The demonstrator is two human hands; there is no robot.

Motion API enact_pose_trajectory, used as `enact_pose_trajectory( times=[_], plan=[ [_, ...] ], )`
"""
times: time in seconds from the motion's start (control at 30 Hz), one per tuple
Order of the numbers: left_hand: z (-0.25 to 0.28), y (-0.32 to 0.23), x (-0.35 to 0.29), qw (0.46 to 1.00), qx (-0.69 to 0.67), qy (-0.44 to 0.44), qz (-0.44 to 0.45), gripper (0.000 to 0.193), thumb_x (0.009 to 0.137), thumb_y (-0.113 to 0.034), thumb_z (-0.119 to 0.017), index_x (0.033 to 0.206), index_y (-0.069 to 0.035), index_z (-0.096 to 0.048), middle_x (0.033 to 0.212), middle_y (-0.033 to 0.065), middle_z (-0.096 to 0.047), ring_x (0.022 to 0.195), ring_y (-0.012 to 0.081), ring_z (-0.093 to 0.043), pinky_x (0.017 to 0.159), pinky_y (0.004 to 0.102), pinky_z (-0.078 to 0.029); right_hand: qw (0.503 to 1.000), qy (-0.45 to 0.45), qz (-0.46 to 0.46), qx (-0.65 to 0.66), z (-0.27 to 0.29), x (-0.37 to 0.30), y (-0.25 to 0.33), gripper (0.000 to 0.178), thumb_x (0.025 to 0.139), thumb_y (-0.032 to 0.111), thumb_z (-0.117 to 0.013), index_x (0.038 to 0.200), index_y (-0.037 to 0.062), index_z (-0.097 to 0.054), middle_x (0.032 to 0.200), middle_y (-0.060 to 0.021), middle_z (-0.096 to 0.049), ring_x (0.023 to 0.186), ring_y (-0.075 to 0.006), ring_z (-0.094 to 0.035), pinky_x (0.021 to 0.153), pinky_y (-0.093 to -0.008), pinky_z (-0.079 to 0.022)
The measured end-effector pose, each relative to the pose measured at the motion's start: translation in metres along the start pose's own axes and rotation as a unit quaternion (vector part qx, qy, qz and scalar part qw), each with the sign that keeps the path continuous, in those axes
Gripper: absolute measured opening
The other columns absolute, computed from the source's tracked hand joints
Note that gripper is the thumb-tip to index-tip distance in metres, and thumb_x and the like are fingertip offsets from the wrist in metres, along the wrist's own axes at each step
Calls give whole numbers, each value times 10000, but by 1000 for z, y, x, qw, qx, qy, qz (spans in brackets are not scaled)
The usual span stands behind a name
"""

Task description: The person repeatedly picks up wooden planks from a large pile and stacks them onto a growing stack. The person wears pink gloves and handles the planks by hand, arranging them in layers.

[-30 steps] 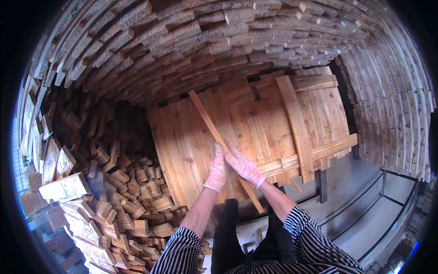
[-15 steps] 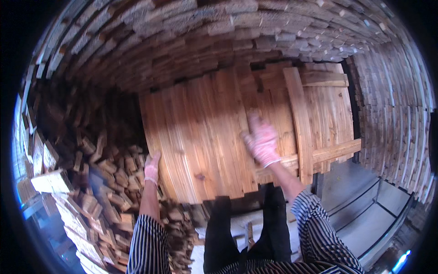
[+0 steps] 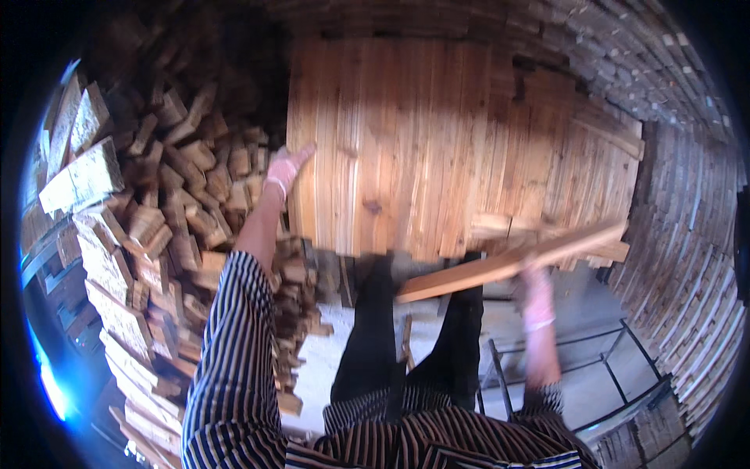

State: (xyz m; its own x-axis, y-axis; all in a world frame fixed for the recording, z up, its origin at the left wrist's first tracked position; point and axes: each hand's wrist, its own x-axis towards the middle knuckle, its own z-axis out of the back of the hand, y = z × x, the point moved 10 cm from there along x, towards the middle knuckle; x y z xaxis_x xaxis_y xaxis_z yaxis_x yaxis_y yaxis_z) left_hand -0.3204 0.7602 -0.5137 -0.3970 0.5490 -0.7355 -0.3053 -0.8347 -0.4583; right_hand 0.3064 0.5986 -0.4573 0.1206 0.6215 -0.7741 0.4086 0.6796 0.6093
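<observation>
A row of light brown wooden boards [image 3: 383, 156] lies side by side in front of me. My left hand [image 3: 287, 167], in a pale pink glove, rests against the row's left edge, fingers stretched out over the outermost board. At the lower right, my gloved right hand [image 3: 536, 297] is blurred by motion but closed on a wooden plank [image 3: 461, 273]. This plank slants across the near edge of the row, its right end higher than its left. The fingers gripping it are partly hidden behind the wood.
Loose wood blocks [image 3: 187, 187] are heaped at the left. Stacked boards [image 3: 680, 258] form a wall on the right, and more stacks rise at the back. A black metal frame [image 3: 617, 371] stands on the grey floor at lower right.
My right hand has moved from above the boards toward me and right, and now holds a plank. The upright crosswise plank has gone from the row. My left hand stays at the left edge.
</observation>
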Motion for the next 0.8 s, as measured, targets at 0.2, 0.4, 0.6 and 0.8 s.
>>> enact_pose_trajectory(
  times=[0.2, 0.4, 0.6, 0.8],
  plan=[
    [5, -20, -28, 999, 26, 1, -24, 1108, 764, -525, -870, 1444, 177, -349, 1388, 326, -555, 1300, 392, -563, 1112, 430, -447, 933, 78, -321, 143, -130, -125, -252, 321, 958, 105, -711, 1251, 17, -614, 1174, -99, -653, 1137, -259, -638, 1085, -457, -515],
    [29, -7, -13, 997, 71, -31, -16, 1006, 795, -522, -839, 1403, 162, -421, 1364, 302, -583, 1279, 360, -584, 1068, 409, -467, 906, 152, -308, 249, -285, -62, -258, 475, 1005, 193, -664, 1380, -42, -491, 1335, -169, -599, 1248, -342, -603, 1073, -510, -522],
    [25, -4, -2, 993, 106, -40, -26, 1052, 766, -520, -850, 1456, 127, -387, 1368, 310, -586, 1273, 398, -583, 1085, 409, -456, 965, 50, -235, -100, -262, -96, -207, 526, 970, 229, -728, 1377, -31, -520, 1351, -125, -603, 1178, -298, -627, 950, -381, -556],
    [-5, -39, -53, 915, 283, -215, -193, 1285, 703, -630, -827, 1605, 9, -173, 1640, 308, -217, 1530, 475, -164, 1246, 539, -169, 982, -78, 106, -136, -210, -57, -28, 721, 865, 389, -803, 1330, -23, -439, 1154, -156, -586, 1012, -266, -574, 918, -401, -500]
  ],
)
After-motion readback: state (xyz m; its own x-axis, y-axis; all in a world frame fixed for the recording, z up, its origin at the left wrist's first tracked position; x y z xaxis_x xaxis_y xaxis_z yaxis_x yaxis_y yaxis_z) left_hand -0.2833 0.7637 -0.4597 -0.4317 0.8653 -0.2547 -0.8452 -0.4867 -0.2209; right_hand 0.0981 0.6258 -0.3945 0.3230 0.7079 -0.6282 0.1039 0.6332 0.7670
